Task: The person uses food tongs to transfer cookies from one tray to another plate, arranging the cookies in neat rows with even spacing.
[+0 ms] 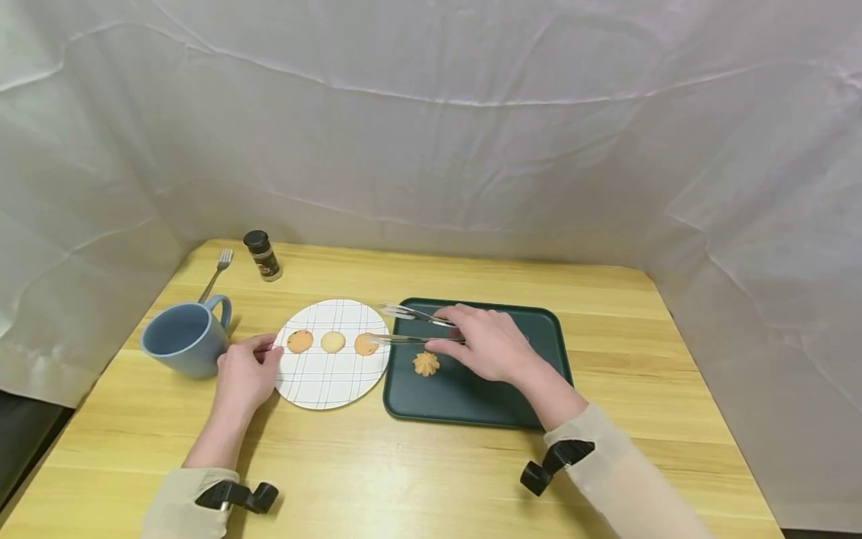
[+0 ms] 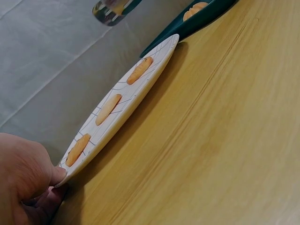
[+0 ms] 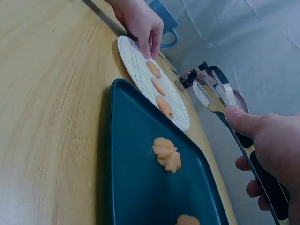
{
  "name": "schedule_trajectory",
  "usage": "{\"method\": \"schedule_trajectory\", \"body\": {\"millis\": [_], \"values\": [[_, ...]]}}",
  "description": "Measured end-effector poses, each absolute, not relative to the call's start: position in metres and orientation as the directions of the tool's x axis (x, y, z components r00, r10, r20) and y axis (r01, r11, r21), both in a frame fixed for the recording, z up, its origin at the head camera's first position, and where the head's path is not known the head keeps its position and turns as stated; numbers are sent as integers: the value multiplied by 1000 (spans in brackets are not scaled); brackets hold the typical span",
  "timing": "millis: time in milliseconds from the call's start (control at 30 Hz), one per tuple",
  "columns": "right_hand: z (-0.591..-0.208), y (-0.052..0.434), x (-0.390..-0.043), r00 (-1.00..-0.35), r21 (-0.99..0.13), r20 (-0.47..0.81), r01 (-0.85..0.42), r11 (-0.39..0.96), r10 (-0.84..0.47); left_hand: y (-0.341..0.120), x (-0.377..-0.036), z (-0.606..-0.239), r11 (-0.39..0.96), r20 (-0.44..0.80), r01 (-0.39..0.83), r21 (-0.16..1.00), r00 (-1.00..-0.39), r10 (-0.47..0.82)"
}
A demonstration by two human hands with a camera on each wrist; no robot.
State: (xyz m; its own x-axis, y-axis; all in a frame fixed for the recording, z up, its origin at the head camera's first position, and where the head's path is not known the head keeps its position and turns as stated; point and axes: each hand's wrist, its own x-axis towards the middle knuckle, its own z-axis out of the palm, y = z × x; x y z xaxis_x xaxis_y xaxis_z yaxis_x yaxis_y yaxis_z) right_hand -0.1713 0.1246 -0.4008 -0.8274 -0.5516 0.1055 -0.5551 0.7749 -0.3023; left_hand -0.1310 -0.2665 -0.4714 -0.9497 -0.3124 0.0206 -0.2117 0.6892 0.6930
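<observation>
My left hand (image 1: 245, 372) pinches the left rim of a round white plate (image 1: 326, 385) with a checked line pattern. Three flat round cookies lie on it in a row: a left one (image 1: 299, 341), a paler middle one (image 1: 333, 342) and a right one (image 1: 367, 344). Metal tongs (image 3: 248, 147) are gripped in my right hand (image 1: 494, 344), their arms spread apart with nothing between them. The tips hang above the plate's right side. Below them, a flower-shaped cookie (image 1: 426, 364) lies on a dark green tray (image 1: 471, 404); another cookie (image 3: 187, 220) shows partly in the right wrist view.
Left of the plate stands a blue mug (image 1: 188, 340), close to my left hand. Behind it lie a fork (image 1: 217, 273) and a black-capped spice jar (image 1: 263, 256), which stands near the back edge. Grey cloth (image 1: 431, 165) hangs around the wooden table (image 1: 377, 471).
</observation>
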Motion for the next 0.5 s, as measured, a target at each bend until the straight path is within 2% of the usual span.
{"method": "schedule_trajectory", "body": {"millis": [500], "values": [[-417,161,-151,-852,-337,93,-514,789,-515,-266,-131,-471,688,18,-215,694,-949,-315]]}}
